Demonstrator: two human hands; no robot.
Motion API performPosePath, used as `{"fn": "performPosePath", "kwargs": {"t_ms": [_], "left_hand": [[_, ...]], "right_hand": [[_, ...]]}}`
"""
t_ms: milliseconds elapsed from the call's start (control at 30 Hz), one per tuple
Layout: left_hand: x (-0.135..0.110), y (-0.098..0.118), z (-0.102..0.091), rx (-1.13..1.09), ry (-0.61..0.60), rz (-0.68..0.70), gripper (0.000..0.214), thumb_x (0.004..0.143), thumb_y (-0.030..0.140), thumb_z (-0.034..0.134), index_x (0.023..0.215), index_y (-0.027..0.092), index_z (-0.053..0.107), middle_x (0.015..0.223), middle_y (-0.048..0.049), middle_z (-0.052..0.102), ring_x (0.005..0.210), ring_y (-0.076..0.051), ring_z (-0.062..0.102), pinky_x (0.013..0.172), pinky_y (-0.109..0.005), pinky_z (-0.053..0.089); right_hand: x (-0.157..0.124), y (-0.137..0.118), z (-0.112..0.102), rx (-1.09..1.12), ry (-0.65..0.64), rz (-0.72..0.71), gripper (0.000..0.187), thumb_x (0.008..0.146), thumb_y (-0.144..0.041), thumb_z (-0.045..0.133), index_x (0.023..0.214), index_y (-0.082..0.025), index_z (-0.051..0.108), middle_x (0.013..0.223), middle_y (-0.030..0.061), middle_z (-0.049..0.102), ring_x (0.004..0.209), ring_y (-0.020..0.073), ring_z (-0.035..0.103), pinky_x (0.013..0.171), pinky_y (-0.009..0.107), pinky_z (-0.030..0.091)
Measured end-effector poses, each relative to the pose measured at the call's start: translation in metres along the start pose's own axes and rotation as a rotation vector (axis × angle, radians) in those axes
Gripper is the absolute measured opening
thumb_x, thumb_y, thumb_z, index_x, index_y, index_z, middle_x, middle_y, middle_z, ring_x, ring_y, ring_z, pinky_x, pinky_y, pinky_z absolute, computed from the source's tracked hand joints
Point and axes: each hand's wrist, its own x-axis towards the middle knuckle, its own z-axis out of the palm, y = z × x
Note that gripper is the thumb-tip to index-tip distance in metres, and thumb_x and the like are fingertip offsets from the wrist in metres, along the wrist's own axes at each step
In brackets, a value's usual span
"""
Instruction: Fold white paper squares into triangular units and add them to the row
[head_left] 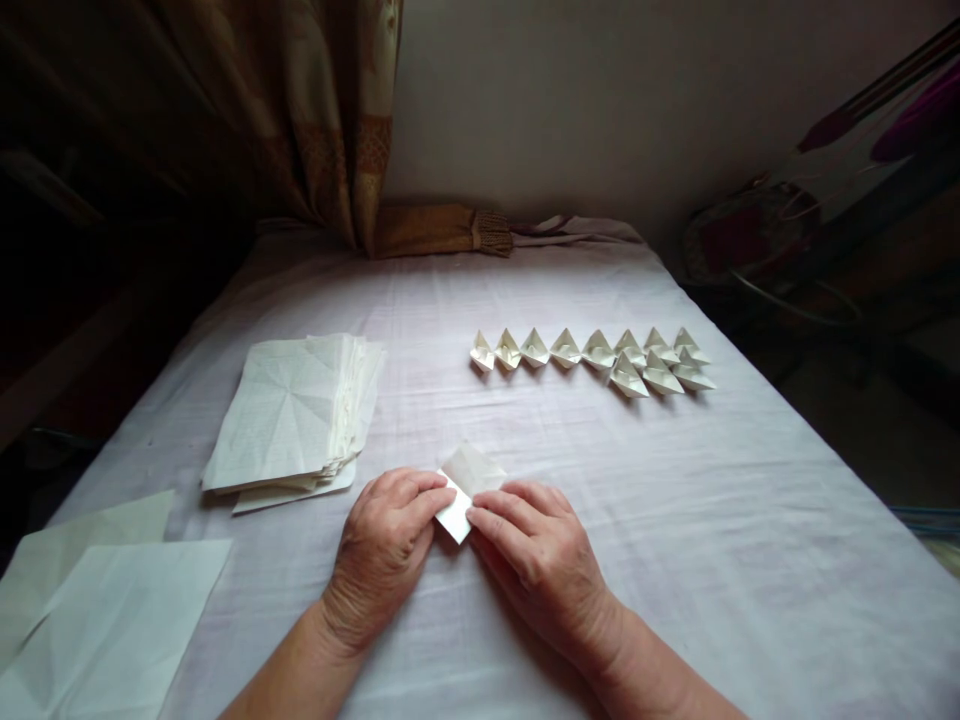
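A small piece of folded white paper (457, 519) lies between my two hands near the middle of the cloth-covered surface. My left hand (394, 530) pinches its left edge, thumb on top. On the opposite side, my right hand (536, 550) grips the right edge between thumb and fingers. The paper's far part forms a paler, thinner-looking flap, while the near part ends in a corner pointing towards me. Fingertips below the paper are hidden.
Folded paper boats (598, 351) stand in two rows at the back right. A stack of creased paper sheets (281, 410) lies on the left, with loose sheets (127, 620) nearer me. A curtain (330, 130) hangs over the far edge of the light cloth (712, 520).
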Motion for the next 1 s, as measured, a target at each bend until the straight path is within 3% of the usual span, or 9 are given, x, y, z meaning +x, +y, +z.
{"fn": "performPosePath", "kwargs": {"t_ms": [200, 367, 467, 600, 733, 900, 1000], "left_hand": [[0.001, 0.002, -0.002, -0.079, -0.044, 0.008, 0.029, 0.084, 0.004, 0.050, 0.100, 0.022, 0.067, 0.104, -0.0026, 0.073, 0.104, -0.020, 0.063, 0.093, -0.038, 0.050], [-0.002, 0.011, -0.007, 0.023, -0.038, 0.026, 0.021, 0.084, 0.010, 0.055, 0.098, 0.021, 0.065, 0.117, -0.0072, 0.068, 0.113, -0.026, 0.057, 0.098, -0.045, 0.045], [-0.008, 0.017, -0.011, 0.093, -0.001, 0.024, 0.016, 0.087, 0.013, 0.055, 0.090, 0.022, 0.068, 0.105, -0.0064, 0.069, 0.101, -0.025, 0.059, 0.089, -0.041, 0.046], [-0.016, 0.020, -0.013, 0.093, -0.016, 0.012, 0.014, 0.092, 0.020, 0.055, 0.092, 0.023, 0.069, 0.085, -0.0026, 0.067, 0.082, -0.020, 0.057, 0.078, -0.035, 0.044], [-0.018, 0.018, -0.013, 0.045, -0.070, -0.029, 0.015, 0.093, 0.026, 0.055, 0.093, 0.023, 0.069, 0.084, -0.0023, 0.067, 0.082, -0.019, 0.056, 0.078, -0.034, 0.042], [-0.015, 0.016, -0.013, -0.009, -0.114, -0.068, 0.016, 0.094, 0.027, 0.054, 0.093, 0.023, 0.069, 0.085, -0.0024, 0.066, 0.083, -0.019, 0.055, 0.079, -0.034, 0.041], [-0.014, 0.017, -0.013, -0.016, -0.116, -0.076, 0.017, 0.094, 0.028, 0.053, 0.090, 0.023, 0.069, 0.084, -0.0024, 0.066, 0.083, -0.019, 0.055, 0.078, -0.034, 0.040]], "right_hand": [[0.000, 0.000, -0.001, -0.024, 0.011, 0.004, 0.016, 0.094, -0.021, 0.053, 0.093, -0.023, 0.069, 0.091, 0.0012, 0.073, 0.087, 0.0173, 0.057, 0.079, 0.031, 0.041], [-0.001, -0.001, 0.000, -0.033, -0.009, -0.021, 0.014, 0.092, -0.018, 0.055, 0.090, -0.022, 0.069, 0.086, 0.0013, 0.071, 0.083, 0.0163, 0.056, 0.075, 0.030, 0.039], [-0.004, -0.003, 0.001, -0.020, -0.021, -0.034, 0.014, 0.093, -0.019, 0.056, 0.090, -0.022, 0.069, 0.083, 0.0010, 0.070, 0.080, 0.0160, 0.056, 0.073, 0.030, 0.037], [-0.010, -0.009, 0.000, 0.004, -0.047, 0.030, 0.015, 0.093, -0.019, 0.055, 0.089, -0.022, 0.069, 0.082, 0.0012, 0.069, 0.076, 0.0159, 0.055, 0.071, 0.030, 0.037], [-0.018, -0.012, -0.003, 0.046, -0.055, 0.125, 0.014, 0.092, -0.018, 0.056, 0.098, -0.020, 0.068, 0.088, 0.0037, 0.069, 0.081, 0.0183, 0.056, 0.075, 0.032, 0.041], [-0.021, -0.007, -0.008, 0.056, -0.002, 0.114, 0.018, 0.091, -0.014, 0.053, 0.099, -0.019, 0.068, 0.092, 0.0058, 0.069, 0.085, 0.0186, 0.058, 0.076, 0.033, 0.045], [-0.021, -0.003, -0.007, 0.025, -0.034, 0.142, 0.019, 0.091, -0.016, 0.053, 0.100, -0.020, 0.070, 0.088, 0.0055, 0.067, 0.081, 0.0176, 0.056, 0.072, 0.032, 0.045]]}}
